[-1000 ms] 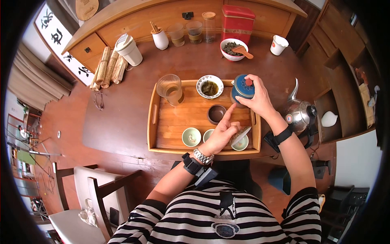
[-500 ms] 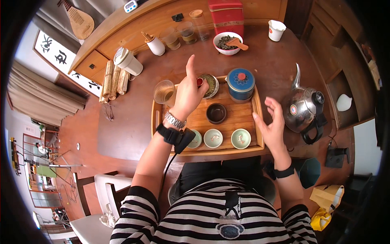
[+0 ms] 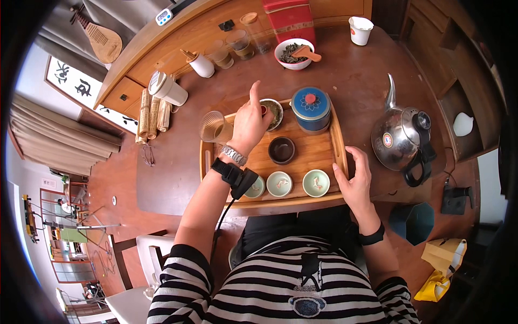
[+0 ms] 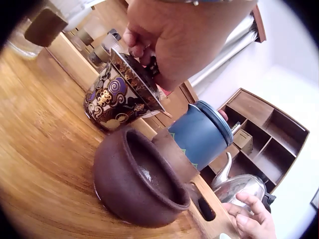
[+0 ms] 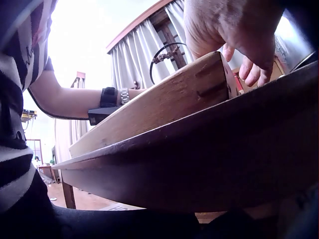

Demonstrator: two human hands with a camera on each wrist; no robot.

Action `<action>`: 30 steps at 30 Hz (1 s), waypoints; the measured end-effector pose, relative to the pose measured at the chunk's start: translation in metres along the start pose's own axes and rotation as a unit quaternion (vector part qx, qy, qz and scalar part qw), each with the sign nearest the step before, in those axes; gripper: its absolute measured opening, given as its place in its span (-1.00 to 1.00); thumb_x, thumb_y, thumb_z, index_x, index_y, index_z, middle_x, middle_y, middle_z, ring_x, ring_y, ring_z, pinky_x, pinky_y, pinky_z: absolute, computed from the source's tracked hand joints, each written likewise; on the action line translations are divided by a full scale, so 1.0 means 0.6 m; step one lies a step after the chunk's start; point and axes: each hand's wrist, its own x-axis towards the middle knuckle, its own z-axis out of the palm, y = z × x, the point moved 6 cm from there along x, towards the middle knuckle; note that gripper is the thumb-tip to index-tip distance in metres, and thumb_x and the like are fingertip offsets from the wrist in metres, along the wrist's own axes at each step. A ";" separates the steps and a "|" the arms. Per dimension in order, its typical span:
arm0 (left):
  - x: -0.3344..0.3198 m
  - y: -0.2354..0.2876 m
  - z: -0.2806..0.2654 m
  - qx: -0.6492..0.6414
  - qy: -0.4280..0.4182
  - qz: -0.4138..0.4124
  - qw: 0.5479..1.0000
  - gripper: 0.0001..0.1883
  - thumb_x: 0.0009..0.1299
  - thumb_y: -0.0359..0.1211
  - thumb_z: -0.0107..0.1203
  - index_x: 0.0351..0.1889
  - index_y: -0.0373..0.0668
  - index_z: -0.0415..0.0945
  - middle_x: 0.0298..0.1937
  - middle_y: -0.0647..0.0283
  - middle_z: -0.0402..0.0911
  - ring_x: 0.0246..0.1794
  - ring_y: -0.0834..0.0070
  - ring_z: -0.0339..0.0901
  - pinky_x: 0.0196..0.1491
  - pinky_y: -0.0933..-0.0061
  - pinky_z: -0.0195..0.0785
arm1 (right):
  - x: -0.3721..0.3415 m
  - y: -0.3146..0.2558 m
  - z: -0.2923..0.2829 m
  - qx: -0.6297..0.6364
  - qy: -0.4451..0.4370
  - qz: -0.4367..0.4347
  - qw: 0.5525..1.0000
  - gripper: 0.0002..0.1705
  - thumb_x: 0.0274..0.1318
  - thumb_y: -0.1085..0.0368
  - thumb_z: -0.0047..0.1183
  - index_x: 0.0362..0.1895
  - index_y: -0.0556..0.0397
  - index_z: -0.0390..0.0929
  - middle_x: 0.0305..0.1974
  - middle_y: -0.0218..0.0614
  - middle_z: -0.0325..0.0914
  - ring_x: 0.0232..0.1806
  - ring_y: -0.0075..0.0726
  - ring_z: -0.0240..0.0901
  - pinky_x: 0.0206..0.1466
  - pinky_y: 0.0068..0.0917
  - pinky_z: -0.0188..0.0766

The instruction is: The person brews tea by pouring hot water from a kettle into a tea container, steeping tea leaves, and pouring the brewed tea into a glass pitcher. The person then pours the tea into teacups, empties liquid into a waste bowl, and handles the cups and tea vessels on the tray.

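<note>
In the head view my left hand is over the patterned gaiwan bowl, pinching the red knob of its lid. The lid sits tilted within the flared rim in the left wrist view; my fingers hide much of it. My right hand hangs loosely curled at the tray's right edge, holding nothing. A blue lidded pot with a red knob stands at the tray's back right corner. Between it and the front row of pale green cups is a dark brown bowl.
A ribbed glass pitcher stands at the left of the wooden tray. To the right is a steel kettle. Behind are a bowl of tea leaves with a wooden scoop, a red tin and a white cup.
My right hand has let go of the blue pot and come back to the tray's right edge. My left hand has carried the lid from above the front cups to the patterned bowl.
</note>
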 end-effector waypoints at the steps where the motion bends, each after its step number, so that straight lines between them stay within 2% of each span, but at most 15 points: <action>1: 0.001 0.000 0.000 0.004 0.003 0.004 1.000 -0.26 0.11 -0.45 0.05 0.25 -0.31 -0.07 -0.50 0.00 0.50 -0.49 0.10 0.47 -0.41 0.19 0.33 | -0.003 0.001 0.002 -0.003 -0.007 0.001 1.000 -0.51 -0.09 0.42 0.14 -0.01 0.14 0.30 -0.07 -0.03 0.34 -0.04 0.03 0.32 0.01 -0.27 0.29; 5: 0.005 0.005 -0.003 0.028 -0.003 0.017 0.999 -0.29 0.12 -0.44 0.04 0.24 -0.33 -0.04 -0.50 -0.01 0.50 -0.48 0.09 0.48 -0.37 0.18 0.34 | -0.005 0.001 0.003 -0.016 -0.020 0.009 1.000 -0.52 -0.10 0.42 0.14 -0.02 0.12 0.32 -0.07 -0.03 0.34 -0.05 0.03 0.32 0.00 -0.26 0.29; 7: 0.007 0.000 0.001 0.036 -0.034 -0.012 0.999 -0.28 0.14 -0.39 0.08 0.24 -0.36 -0.03 -0.44 -0.04 0.51 -0.45 0.08 0.48 -0.33 0.18 0.34 | -0.003 -0.004 0.001 -0.023 -0.022 0.007 0.999 -0.52 -0.11 0.42 0.15 -0.03 0.11 0.32 -0.08 -0.03 0.34 -0.05 0.03 0.32 -0.01 -0.26 0.30; 11: -0.007 0.011 -0.019 0.040 0.005 -0.021 0.999 -0.26 0.15 -0.33 0.12 0.24 -0.37 -0.02 -0.36 -0.04 0.49 -0.40 0.09 0.48 -0.30 0.19 0.34 | 0.014 -0.030 -0.010 -0.051 -0.021 -0.022 0.998 -0.54 -0.11 0.42 0.15 -0.05 0.10 0.34 -0.09 -0.04 0.35 -0.05 0.02 0.32 -0.01 -0.27 0.30; 13: -0.024 0.027 -0.062 0.023 0.126 0.017 0.992 -0.24 0.14 -0.32 0.17 0.23 -0.36 0.00 -0.31 -0.02 0.47 -0.35 0.10 0.45 -0.29 0.18 0.33 | 0.026 -0.049 -0.013 -0.056 -0.026 -0.034 0.997 -0.56 -0.12 0.43 0.16 -0.07 0.10 0.35 -0.09 -0.05 0.35 -0.07 0.02 0.33 -0.02 -0.28 0.31; 14: -0.038 0.032 -0.086 0.007 0.199 0.047 0.979 -0.32 0.13 -0.38 0.18 0.19 -0.35 0.10 -0.35 0.08 0.43 -0.39 0.22 0.42 -0.29 0.27 0.33 | 0.034 -0.061 -0.014 -0.059 -0.029 -0.043 0.997 -0.57 -0.12 0.43 0.16 -0.09 0.11 0.37 -0.10 -0.07 0.35 -0.08 0.01 0.35 -0.03 -0.29 0.31; 15: -0.051 0.032 -0.097 0.005 0.201 0.043 0.979 -0.32 0.13 -0.38 0.18 0.19 -0.35 0.10 -0.35 0.08 0.43 -0.39 0.22 0.42 -0.29 0.27 0.33 | 0.042 -0.074 -0.013 -0.061 -0.033 -0.045 0.997 -0.57 -0.12 0.43 0.16 -0.09 0.11 0.37 -0.10 -0.07 0.35 -0.08 0.01 0.35 -0.03 -0.29 0.31; 19: -0.121 -0.020 -0.142 -0.106 0.320 -0.080 0.938 -0.49 0.19 -0.43 0.16 0.08 -0.31 0.24 -0.40 0.25 0.33 -0.41 0.50 0.30 -0.30 0.47 0.27 | 0.081 -0.131 0.022 -0.025 -0.090 -0.084 0.992 -0.62 -0.13 0.41 0.18 -0.15 0.14 0.40 -0.13 -0.09 0.38 -0.12 -0.04 0.39 -0.07 -0.33 0.34; 21: -0.151 -0.049 -0.142 -0.118 0.327 -0.114 0.931 -0.50 0.20 -0.43 0.15 0.09 -0.31 0.23 -0.39 0.27 0.33 -0.38 0.50 0.29 -0.28 0.48 0.27 | 0.100 -0.153 0.059 0.005 -0.157 -0.093 0.983 -0.63 -0.11 0.37 0.17 -0.15 0.14 0.39 -0.15 -0.08 0.38 -0.11 -0.05 0.38 -0.05 -0.34 0.33; 23: -0.183 -0.098 -0.124 -0.156 0.317 -0.203 0.913 -0.50 0.21 -0.42 0.15 0.09 -0.32 0.22 -0.37 0.26 0.31 -0.36 0.49 0.27 -0.25 0.47 0.26 | 0.118 -0.158 0.101 0.010 -0.186 -0.099 0.977 -0.62 -0.10 0.34 0.17 -0.15 0.16 0.39 -0.15 -0.07 0.39 -0.09 -0.03 0.37 -0.03 -0.32 0.32; 25: -0.207 -0.130 -0.104 -0.144 0.317 -0.215 0.913 -0.50 0.22 -0.41 0.15 0.08 -0.32 0.22 -0.36 0.25 0.32 -0.36 0.47 0.27 -0.22 0.45 0.26 | 0.132 -0.155 0.146 0.008 -0.208 -0.085 0.974 -0.63 -0.10 0.33 0.16 -0.16 0.17 0.39 -0.16 -0.06 0.39 -0.07 0.02 0.36 -0.02 -0.29 0.30; 27: -0.223 -0.148 -0.090 -0.144 0.314 -0.229 0.910 -0.51 0.23 -0.39 0.14 0.08 -0.33 0.22 -0.35 0.23 0.33 -0.34 0.45 0.28 -0.20 0.42 0.26 | 0.150 -0.149 0.183 -0.005 -0.220 -0.092 0.971 -0.62 -0.11 0.35 0.16 -0.15 0.18 0.39 -0.17 -0.05 0.40 -0.10 0.04 0.36 -0.05 -0.25 0.31; 29: -0.230 -0.166 -0.070 -0.218 0.286 -0.278 0.890 -0.52 0.24 -0.38 0.13 0.07 -0.34 0.22 -0.33 0.21 0.34 -0.31 0.42 0.31 -0.20 0.41 0.26 | 0.167 -0.132 0.218 -0.082 -0.202 -0.130 0.967 -0.62 -0.13 0.36 0.15 -0.15 0.17 0.39 -0.19 -0.05 0.41 -0.14 0.05 0.35 -0.06 -0.22 0.31; 30: -0.230 -0.166 -0.068 -0.212 0.293 -0.271 0.892 -0.55 0.27 -0.39 0.10 0.07 -0.32 0.22 -0.35 0.24 0.39 -0.34 0.48 0.34 -0.24 0.48 0.29 | 0.174 -0.128 0.229 -0.123 -0.181 -0.173 0.960 -0.64 -0.13 0.37 0.14 -0.17 0.15 0.40 -0.23 -0.04 0.41 -0.16 0.05 0.33 -0.06 -0.20 0.30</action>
